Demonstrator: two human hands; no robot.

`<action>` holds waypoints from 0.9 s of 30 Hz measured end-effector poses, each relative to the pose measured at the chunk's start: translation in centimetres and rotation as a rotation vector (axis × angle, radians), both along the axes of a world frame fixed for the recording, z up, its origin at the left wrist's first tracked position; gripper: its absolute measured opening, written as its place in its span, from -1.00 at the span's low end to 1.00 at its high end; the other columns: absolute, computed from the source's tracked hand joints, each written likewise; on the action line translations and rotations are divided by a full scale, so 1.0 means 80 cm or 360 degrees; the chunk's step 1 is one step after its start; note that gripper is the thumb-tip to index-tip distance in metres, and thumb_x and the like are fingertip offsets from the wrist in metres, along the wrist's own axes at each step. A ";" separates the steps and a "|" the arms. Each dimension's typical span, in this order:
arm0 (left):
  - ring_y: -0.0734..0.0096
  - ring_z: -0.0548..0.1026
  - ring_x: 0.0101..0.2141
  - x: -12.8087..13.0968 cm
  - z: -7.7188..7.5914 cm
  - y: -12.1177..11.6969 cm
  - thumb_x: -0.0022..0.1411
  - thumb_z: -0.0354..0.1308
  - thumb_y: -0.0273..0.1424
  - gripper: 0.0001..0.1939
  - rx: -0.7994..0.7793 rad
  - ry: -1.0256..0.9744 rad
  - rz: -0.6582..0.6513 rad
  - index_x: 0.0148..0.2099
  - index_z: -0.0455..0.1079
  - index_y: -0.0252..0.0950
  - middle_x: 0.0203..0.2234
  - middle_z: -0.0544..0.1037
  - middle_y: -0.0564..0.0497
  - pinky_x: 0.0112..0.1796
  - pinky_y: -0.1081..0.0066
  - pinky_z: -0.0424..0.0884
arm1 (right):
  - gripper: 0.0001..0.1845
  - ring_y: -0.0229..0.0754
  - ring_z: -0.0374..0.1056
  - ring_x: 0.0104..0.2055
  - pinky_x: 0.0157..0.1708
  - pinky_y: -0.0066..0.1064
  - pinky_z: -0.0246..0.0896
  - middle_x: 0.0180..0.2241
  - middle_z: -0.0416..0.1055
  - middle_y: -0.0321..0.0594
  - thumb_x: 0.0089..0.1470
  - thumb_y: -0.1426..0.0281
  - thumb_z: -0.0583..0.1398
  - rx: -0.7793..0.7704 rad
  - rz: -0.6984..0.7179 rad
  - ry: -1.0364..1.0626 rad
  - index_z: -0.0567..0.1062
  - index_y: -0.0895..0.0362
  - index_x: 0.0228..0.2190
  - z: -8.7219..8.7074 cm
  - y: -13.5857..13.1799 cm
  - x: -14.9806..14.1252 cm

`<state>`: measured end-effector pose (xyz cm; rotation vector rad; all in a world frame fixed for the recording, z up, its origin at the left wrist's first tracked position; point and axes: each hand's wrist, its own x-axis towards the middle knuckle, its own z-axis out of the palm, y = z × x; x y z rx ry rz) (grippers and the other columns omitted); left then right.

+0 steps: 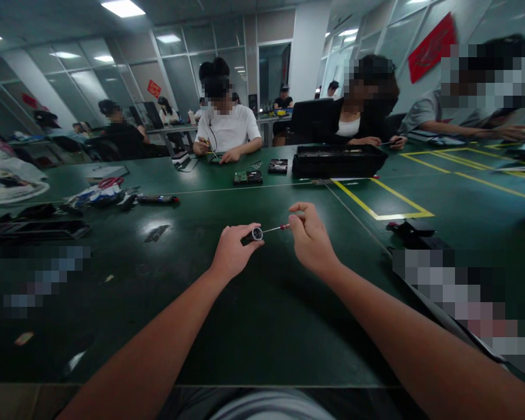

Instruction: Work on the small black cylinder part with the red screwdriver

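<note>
Over the green table, my left hand (233, 252) is closed around a small black cylindrical part (256, 234) with a silver-rimmed round end. That round end faces up and toward me. In my right hand (312, 242) is a thin screwdriver (275, 228) with a metal shaft and a red section near the handle. Thumb and fingers grip the handle, most of which they hide. The shaft points left, its tip at or beside the rim of the cylinder; whether it touches a screw is too small to tell.
On the green table (262, 326) ahead lie a circuit board (248, 177), a hard drive (278, 166) and a long black housing (339, 161). Tools (102, 195) and a dark cylinder (157, 199) lie left. Black parts (413, 230) sit right. Co-workers sit across the table.
</note>
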<state>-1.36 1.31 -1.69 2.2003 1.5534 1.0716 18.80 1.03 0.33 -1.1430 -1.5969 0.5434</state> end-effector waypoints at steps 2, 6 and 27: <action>0.15 0.52 -0.01 -0.001 0.001 0.001 0.23 0.35 -0.38 -0.60 -0.0008 -0.0005 0.0030 0.12 0.51 -0.14 -0.01 0.63 -0.03 0.12 0.06 0.29 | -0.81 -0.14 0.37 -0.33 -0.28 -0.25 0.22 -0.35 0.42 -0.26 0.25 0.29 0.09 0.0028 0.0044 0.0161 0.33 0.05 -0.11 -0.006 0.002 -0.003; 0.13 0.50 0.03 -0.005 0.002 0.003 0.24 0.33 -0.35 -0.60 -0.0005 0.0043 -0.0001 0.13 0.50 -0.11 0.02 0.61 -0.02 0.17 0.00 0.24 | -0.80 -0.15 0.36 -0.34 -0.26 -0.24 0.29 -0.38 0.42 -0.25 0.19 0.19 0.18 -0.0163 0.0110 0.0608 0.43 0.06 -0.27 -0.017 0.015 -0.005; 0.04 0.41 0.13 -0.007 -0.002 0.004 0.27 0.30 -0.33 -0.61 -0.0100 0.0238 0.0035 0.15 0.49 -0.01 0.07 0.58 0.00 0.27 -0.33 -0.06 | -0.72 -0.16 0.33 -0.37 -0.33 -0.27 0.20 -0.38 0.46 -0.24 0.32 0.15 0.06 -0.0036 -0.0198 0.0296 0.44 0.06 -0.26 -0.019 0.009 -0.007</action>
